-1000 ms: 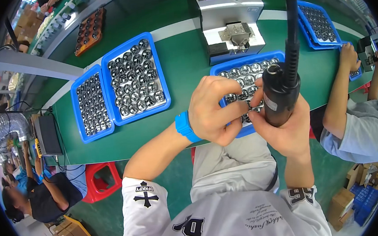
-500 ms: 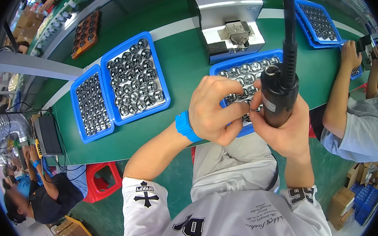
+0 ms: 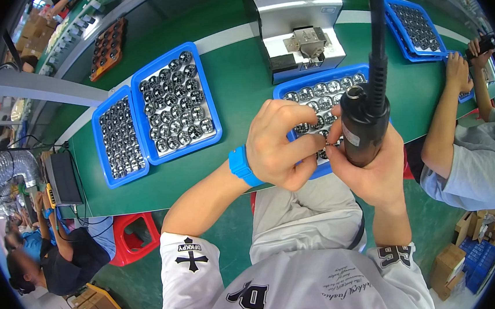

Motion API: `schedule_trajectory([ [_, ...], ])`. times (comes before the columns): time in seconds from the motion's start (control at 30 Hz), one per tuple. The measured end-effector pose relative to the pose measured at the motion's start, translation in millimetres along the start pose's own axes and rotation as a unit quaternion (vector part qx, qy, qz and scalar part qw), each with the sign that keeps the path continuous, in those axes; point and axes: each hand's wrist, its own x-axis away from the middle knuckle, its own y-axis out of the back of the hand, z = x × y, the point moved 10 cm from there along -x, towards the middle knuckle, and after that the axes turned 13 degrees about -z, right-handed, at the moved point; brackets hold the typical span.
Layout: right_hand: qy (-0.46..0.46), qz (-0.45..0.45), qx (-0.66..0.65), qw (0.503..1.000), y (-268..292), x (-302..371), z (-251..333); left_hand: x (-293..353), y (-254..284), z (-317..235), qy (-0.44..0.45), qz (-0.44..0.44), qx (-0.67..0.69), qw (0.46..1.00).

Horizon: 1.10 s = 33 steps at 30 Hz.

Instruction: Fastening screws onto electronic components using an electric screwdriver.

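In my right hand (image 3: 384,174) is a black electric screwdriver (image 3: 365,130) with a thick cable rising from its top, its body tilted. My left hand (image 3: 279,146) is closed in a pinch, fingertips meeting those of the right hand. What sits between these fingertips is tiny and mostly covered, so I cannot make it out. Just beneath both hands lies a blue tray (image 3: 278,92) with rows of shiny, dark round parts (image 3: 319,89). Fingers and screwdriver hide much of that tray.
Behind the tray stands a silver machine (image 3: 299,25) with a metal fixture. Two blue trays (image 3: 216,113) of round parts lie at left, and stacked blue trays (image 3: 390,26) at far right. A co-worker's hand (image 3: 458,72) is at the right. A red stool (image 3: 128,254) stands at lower left.
My hands and the screwdriver stay almost still. At the right, the co-worker's far hand has risen with a black tool. The view has shifted very slightly.
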Motion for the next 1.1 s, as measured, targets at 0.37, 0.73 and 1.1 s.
schedule_trajectory([
  [0.37, 0.015, 0.008, 0.001, 1.000, 4, 2, 3, 0, 0, 0, -0.001, 0.005, -0.001, 1.000],
  [0.73, -0.012, -0.017, -0.021, 1.000, 15, 3, 0, 1, 1, 3, 0.006, 0.019, 0.000, 1.000],
  [1.1, -0.025, -0.034, -0.036, 0.998, 22, 2, 1, 3, -4, 12, 0.026, 0.034, 0.005, 0.999],
])
